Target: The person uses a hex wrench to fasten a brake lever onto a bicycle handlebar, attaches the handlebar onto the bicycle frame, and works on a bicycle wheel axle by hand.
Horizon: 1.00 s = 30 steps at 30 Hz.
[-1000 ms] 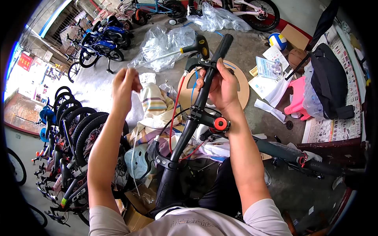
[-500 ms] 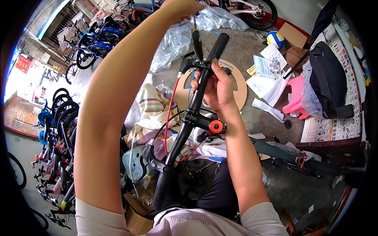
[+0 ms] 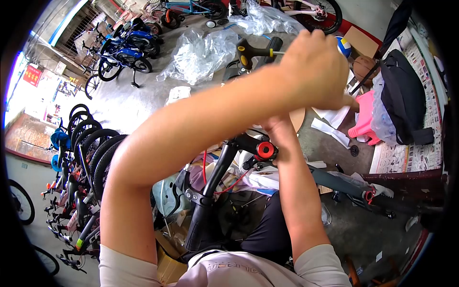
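My left hand (image 3: 318, 67), slightly blurred and closed, is at upper centre at the shaft end of a hex key (image 3: 245, 53) with a yellow-and-black handle. The key's handle stands over the far brake lever clamp, its shaft pointing right to my hand. My left forearm crosses above the black bicycle handlebar (image 3: 221, 167) and hides part of it. Beneath that forearm is my right hand (image 3: 277, 124); only its wrist end shows, and its fingers are hidden. Near my right wrist is the stem with a red round cap (image 3: 264, 150). The near brake lever (image 3: 184, 182) sits beside the near grip (image 3: 197, 229).
Several bicycles (image 3: 86, 162) stand in a row at left, and blue ones (image 3: 124, 52) behind. Clear plastic sheeting (image 3: 198, 55) lies on the floor. At right are a pink stool (image 3: 364, 115), a black bag (image 3: 404, 95) and a basketball (image 3: 362, 67). A teal helmet (image 3: 167, 196) lies below the handlebar.
My left hand has swung from the top centre to the right and down, turning the hex key's shaft from upright to pointing right. My left forearm now covers my right hand's fingers.
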Each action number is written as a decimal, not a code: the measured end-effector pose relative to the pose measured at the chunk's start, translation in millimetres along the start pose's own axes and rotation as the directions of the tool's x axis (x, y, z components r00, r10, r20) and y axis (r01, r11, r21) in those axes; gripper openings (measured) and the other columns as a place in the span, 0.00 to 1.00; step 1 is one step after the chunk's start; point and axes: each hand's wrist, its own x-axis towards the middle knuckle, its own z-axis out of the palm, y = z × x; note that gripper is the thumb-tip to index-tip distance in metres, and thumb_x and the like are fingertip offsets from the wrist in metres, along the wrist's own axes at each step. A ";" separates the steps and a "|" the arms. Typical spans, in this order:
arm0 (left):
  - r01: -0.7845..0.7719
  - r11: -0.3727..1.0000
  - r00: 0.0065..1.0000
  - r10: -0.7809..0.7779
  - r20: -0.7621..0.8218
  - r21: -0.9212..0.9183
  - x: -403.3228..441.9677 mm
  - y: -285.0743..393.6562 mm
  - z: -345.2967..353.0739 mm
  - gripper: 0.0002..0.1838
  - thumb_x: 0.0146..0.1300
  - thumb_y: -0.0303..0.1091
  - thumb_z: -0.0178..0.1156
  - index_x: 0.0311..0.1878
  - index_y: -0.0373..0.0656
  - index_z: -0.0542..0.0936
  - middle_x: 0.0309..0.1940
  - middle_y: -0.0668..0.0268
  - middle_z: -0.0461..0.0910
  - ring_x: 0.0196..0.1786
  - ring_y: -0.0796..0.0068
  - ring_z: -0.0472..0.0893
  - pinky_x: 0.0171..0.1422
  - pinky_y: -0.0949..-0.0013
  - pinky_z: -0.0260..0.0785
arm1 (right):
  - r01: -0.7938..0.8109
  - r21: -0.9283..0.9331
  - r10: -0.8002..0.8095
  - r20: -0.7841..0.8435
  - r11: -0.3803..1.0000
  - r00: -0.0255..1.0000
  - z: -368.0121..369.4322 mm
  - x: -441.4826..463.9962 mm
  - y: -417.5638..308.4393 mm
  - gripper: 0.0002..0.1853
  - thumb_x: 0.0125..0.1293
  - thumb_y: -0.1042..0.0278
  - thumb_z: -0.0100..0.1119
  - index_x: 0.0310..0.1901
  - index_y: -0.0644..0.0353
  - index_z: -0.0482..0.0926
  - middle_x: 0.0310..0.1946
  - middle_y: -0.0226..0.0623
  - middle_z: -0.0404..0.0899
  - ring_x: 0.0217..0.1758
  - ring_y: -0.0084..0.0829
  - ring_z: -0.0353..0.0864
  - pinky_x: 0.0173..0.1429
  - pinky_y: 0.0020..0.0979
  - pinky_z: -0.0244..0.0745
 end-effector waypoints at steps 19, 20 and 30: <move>0.062 0.979 0.998 -0.057 0.030 -0.197 -200.7 -7.7 -50.8 0.25 0.55 0.43 0.72 0.59 0.69 0.82 0.72 0.52 0.66 0.73 0.38 0.66 0.72 0.42 0.61 | -0.389 0.110 0.361 0.211 0.915 0.908 -17.7 24.9 -11.3 0.25 0.79 0.46 0.47 0.49 0.65 0.77 0.35 0.40 0.83 0.36 0.35 0.83 0.46 0.36 0.80; 0.063 0.979 0.998 -0.058 0.031 -0.196 -204.0 -12.3 -50.0 0.25 0.55 0.43 0.72 0.59 0.69 0.82 0.72 0.52 0.66 0.73 0.38 0.66 0.72 0.42 0.61 | -0.390 0.110 0.362 0.213 0.914 0.908 -14.6 23.4 -14.1 0.25 0.79 0.46 0.47 0.49 0.65 0.77 0.35 0.40 0.83 0.36 0.35 0.83 0.46 0.36 0.80; 0.012 0.982 1.000 -0.015 -0.016 -0.189 -222.3 -36.2 -41.2 0.26 0.48 0.28 0.65 0.52 0.67 0.85 0.69 0.54 0.71 0.72 0.41 0.68 0.70 0.44 0.62 | -0.373 0.093 0.348 0.208 0.923 0.914 -19.8 27.9 -9.2 0.25 0.78 0.45 0.49 0.40 0.65 0.76 0.31 0.41 0.80 0.33 0.41 0.85 0.40 0.46 0.84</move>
